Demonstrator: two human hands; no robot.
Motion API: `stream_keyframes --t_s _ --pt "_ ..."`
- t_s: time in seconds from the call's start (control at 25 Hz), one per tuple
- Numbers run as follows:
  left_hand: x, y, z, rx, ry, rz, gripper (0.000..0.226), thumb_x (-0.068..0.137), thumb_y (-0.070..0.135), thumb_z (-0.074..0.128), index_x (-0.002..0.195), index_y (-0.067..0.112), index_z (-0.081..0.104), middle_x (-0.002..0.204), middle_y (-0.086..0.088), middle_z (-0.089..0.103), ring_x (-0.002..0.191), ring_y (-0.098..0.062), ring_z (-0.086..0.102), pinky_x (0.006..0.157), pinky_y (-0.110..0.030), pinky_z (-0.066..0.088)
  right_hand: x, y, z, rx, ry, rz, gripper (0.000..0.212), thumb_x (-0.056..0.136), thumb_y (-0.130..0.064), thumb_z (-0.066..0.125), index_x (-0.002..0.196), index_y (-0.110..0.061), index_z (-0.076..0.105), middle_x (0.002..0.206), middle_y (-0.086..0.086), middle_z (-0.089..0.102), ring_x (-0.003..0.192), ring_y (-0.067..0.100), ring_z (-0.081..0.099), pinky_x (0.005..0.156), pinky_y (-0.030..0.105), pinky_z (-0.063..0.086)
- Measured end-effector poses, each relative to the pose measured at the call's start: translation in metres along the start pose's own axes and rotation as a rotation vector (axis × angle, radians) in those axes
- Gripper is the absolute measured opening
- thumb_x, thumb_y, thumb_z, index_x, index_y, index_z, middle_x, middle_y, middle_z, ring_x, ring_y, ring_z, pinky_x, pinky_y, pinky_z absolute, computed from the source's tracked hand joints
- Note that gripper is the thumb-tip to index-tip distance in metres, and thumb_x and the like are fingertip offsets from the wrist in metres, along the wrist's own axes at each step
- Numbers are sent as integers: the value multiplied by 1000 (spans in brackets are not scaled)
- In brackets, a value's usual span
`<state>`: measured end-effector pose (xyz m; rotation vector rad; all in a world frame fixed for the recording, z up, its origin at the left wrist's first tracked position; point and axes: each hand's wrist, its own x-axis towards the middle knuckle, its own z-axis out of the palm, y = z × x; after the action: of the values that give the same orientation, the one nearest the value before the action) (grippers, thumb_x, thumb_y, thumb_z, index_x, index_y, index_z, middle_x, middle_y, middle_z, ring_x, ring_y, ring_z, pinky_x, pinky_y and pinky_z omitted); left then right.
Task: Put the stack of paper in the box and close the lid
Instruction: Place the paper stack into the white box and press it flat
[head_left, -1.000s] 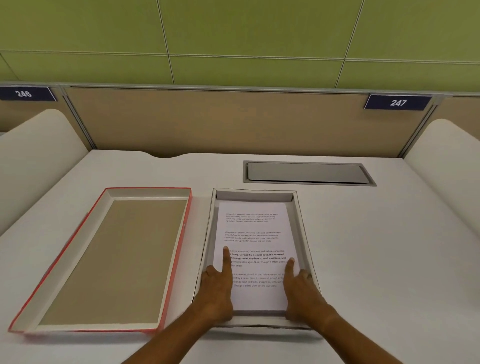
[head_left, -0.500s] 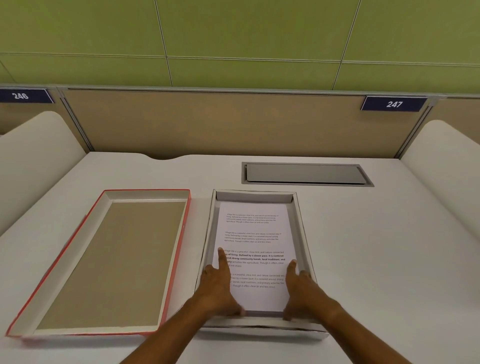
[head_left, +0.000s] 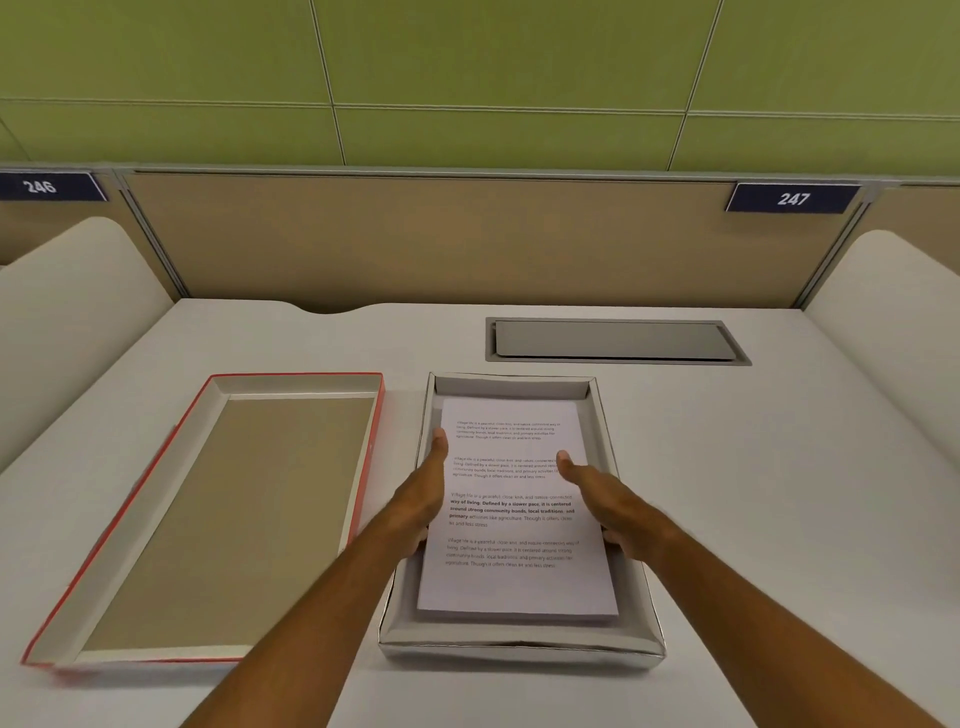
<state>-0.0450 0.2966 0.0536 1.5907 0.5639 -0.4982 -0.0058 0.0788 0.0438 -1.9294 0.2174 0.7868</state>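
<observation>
A stack of printed white paper (head_left: 511, 582) lies flat inside the shallow grey box (head_left: 519, 647) in the middle of the desk. My left hand (head_left: 423, 496) rests along the stack's left edge, thumb on the top sheet, fingers down beside the paper. My right hand (head_left: 602, 496) lies along the right edge in the same way, fingers hidden between paper and box wall. The red-edged lid (head_left: 130, 566) lies upside down to the left of the box, its brown inside facing up.
A grey cable hatch (head_left: 615, 340) is set into the white desk behind the box. A tan partition (head_left: 467, 239) closes the back, and white curved dividers (head_left: 62, 301) stand at both sides.
Both hands have moved from the near end of the stack, where the forefingers pressed on the top sheet, forward and apart to the stack's left and right edges.
</observation>
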Motion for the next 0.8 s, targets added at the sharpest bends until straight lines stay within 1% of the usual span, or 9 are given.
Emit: stream_keyframes --t_s 0.08,0.2,0.36,0.4,0.48,0.56,0.6,0.72,0.8 --pt "-1 3 -1 4 2 -7 86 79 77 4 148 32 32 145 -13 49 132 -38 44 101 -48 32 2 0 -2 26 -5 -3 64 90 -70 29 137 -28 45 133 2 59 102 22 52 89 42 34" --pt "1 3 -2 -4 0 -36 90 77 80 3 148 32 32 145 -17 49 133 -40 42 110 -55 25 5 0 -6 54 -25 -5 53 90 -71 28 124 -34 45 107 -8 64 91 19 58 87 42 35" --pt "4 2 -2 -6 -10 -46 92 76 81 3 147 32 34 145 -17 49 134 -38 42 114 -57 22 8 0 -6 35 -20 -23 50 91 -69 26 122 -34 44 116 -2 59 99 24 54 87 43 34" --pt "4 3 -2 -8 -9 -34 91 77 80 3 147 31 34 143 -16 51 127 -34 47 112 -53 26 8 1 -6 30 -12 -22 51 91 -69 26 123 -33 45 115 -2 60 96 23 57 86 42 36" --pt "3 6 0 -34 1 -2 85 81 76 4 148 30 32 143 -16 51 100 -24 58 96 -44 36 8 2 -6 26 -4 -22 51 92 -68 25 120 -32 48 107 -4 66 87 19 61 77 37 43" --pt "3 9 2 -43 1 27 80 84 73 6 147 31 31 143 -14 51 75 -15 58 84 -39 38 8 3 -6 30 0 -22 51 93 -67 24 117 -31 50 97 -7 68 84 17 63 63 29 44" --pt "3 10 3 -37 2 38 80 84 73 6 147 30 31 143 -14 51 71 -13 57 81 -39 39 6 3 -6 34 1 -21 51 93 -66 24 117 -30 51 96 -7 68 83 18 64 60 29 44" --pt "5 10 1 -40 -5 23 82 83 74 5 146 29 34 142 -15 52 75 -15 60 80 -39 43 4 1 -6 58 -21 -35 49 94 -64 22 117 -30 49 96 -7 67 84 17 62 73 34 43" --pt "3 11 0 -41 -12 -11 89 81 77 3 144 25 39 141 -17 53 102 -25 63 96 -46 41 0 -1 -5 81 -40 -44 48 96 -62 20 117 -30 49 96 -6 67 84 16 63 74 35 44"
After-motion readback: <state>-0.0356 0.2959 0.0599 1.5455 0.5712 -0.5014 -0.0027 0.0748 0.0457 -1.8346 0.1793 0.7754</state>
